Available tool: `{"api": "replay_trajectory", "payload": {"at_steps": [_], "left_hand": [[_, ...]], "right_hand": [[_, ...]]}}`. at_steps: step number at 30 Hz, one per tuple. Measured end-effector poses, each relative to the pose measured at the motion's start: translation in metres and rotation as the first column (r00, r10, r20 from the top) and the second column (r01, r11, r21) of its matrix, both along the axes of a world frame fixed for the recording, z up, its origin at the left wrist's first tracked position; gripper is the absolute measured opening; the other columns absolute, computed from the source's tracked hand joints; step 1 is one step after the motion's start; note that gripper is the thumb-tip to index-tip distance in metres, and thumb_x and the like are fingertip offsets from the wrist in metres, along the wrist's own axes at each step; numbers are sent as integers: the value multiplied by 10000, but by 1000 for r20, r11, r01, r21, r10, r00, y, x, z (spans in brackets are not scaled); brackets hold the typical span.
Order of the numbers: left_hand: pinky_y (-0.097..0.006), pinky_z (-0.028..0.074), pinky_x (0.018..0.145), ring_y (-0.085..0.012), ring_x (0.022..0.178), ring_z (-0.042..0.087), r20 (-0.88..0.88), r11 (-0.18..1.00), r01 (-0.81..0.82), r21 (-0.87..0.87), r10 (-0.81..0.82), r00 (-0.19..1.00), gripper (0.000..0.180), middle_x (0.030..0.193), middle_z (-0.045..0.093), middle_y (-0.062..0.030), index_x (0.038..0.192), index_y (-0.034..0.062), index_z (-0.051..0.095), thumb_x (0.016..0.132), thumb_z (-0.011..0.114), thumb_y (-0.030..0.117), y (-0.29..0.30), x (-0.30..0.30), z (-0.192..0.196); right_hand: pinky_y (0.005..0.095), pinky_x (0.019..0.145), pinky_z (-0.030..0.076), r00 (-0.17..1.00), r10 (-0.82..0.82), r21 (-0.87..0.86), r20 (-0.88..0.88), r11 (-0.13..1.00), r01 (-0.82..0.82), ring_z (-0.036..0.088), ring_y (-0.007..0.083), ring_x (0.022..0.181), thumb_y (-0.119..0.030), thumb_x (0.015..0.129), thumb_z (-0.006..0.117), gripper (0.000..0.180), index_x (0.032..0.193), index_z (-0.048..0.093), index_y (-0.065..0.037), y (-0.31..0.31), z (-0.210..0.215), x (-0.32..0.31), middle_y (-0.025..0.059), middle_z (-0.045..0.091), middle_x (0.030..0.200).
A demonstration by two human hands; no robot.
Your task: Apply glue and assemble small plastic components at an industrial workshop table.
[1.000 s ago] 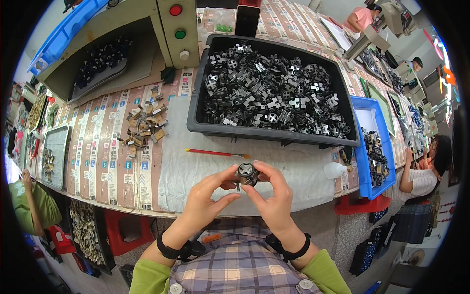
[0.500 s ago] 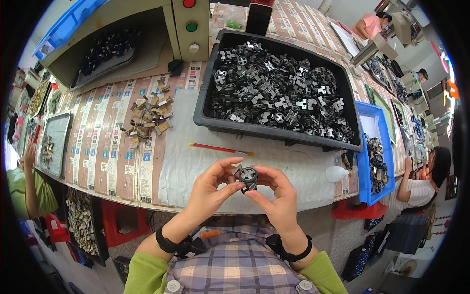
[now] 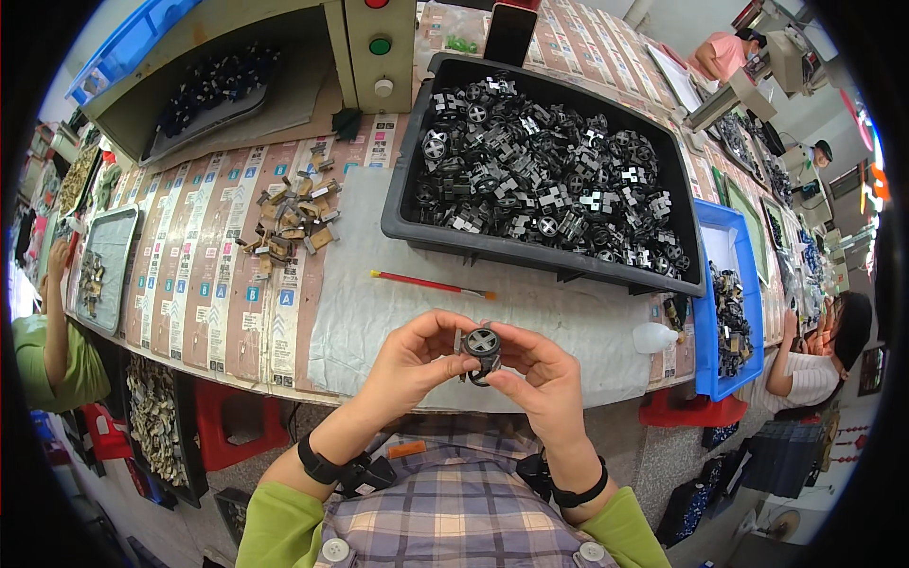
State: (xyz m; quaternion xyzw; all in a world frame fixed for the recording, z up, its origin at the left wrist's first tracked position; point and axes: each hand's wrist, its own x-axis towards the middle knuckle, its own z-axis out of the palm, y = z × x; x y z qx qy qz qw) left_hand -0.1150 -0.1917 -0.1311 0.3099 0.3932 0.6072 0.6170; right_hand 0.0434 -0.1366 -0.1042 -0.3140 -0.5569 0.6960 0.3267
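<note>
Left hand [image 3: 405, 364] has brought its thumb onto the spoked black wheel [image 3: 482, 341], right hand [image 3: 547, 386] fingers clamping too (black plastic crate [image 3: 549, 262] at one o'clock), seemingly steadying it.

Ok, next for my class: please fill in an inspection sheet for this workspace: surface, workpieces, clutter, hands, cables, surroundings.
Surface: printed covering on the table, pale sheet in front of the black bin.
Workpieces: one black wheeled part in hand; many similar parts heaped in the bin.
Clutter: red-handled brush, white bottle, pile of brownish pieces.
Hands: left hand and right hand both hold the part.
Cables: nothing clearly seen.
Surroundings: blue tray at right; people seated left and right.
</note>
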Motion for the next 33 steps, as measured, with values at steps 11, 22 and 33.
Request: {"api": "replay_trajectory", "payload": {"at_steps": [11, 22, 33], "left_hand": [[-244, 449, 774, -98, 856, 546, -88, 1000, -10, -10, 9, 996, 309, 960, 555, -38, 1023, 23, 492, 747, 632, 13, -1, 2, 6], [-254, 456, 776, -112, 871, 541, -36, 1000, -21, 22, 22, 999, 304, 965, 538, -56, 1025, 4, 474, 752, 604, -28, -1, 4, 7], [-253, 462, 773, -131, 878, 551, -215, 987, -86, 134, 114, 970, 314, 938, 534, -53, 1011, 11, 467, 734, 595, -64, -7, 3, -1]], "right_hand": [[285, 816, 461, 997, 7, -116, -82, 993, -16, 549, 167, 930, 16, 729, 637, 359, 1062, 501, 19, 0, -1, 1, 104, 535, 1065], [282, 838, 443, 999, -21, -21, -47, 1000, 20, 546, 166, 950, 0, 731, 643, 349, 1055, 513, 13, 0, 0, 3, 123, 524, 1105], [287, 861, 434, 996, -5, -71, -94, 998, -1, 540, 168, 979, -5, 736, 641, 358, 1070, 515, 14, -1, 1, 2, 132, 527, 1109]]}}
